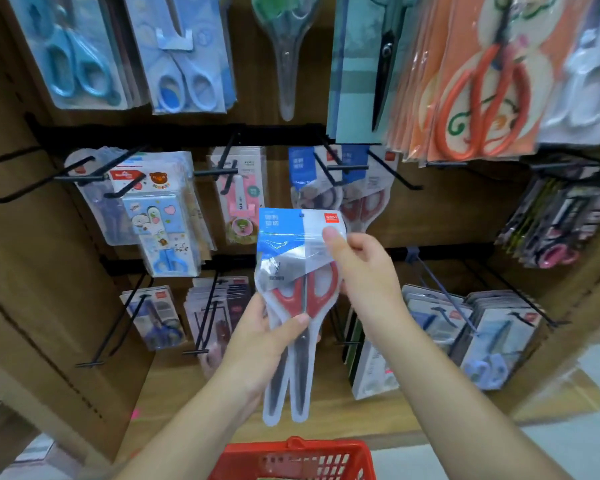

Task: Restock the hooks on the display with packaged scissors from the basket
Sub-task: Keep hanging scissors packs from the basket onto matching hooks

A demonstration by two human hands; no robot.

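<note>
Above the red basket [293,457], near the display [447,220], we hold the packaged scissors [297,258] upright, left hand [257,344] curled round their lower half, right hand [364,271] pinching the header card, not yet hung on the far hook [326,169] carrying matching packs [364,202].

Both hands, left hand [257,344] and right hand [364,271], hold packaged scissors [291,271] above the basket [295,448].

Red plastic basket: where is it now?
Head view, bottom centre: the red plastic basket sits below the red-handled packaged scissors held by the left hand and right hand.
</note>
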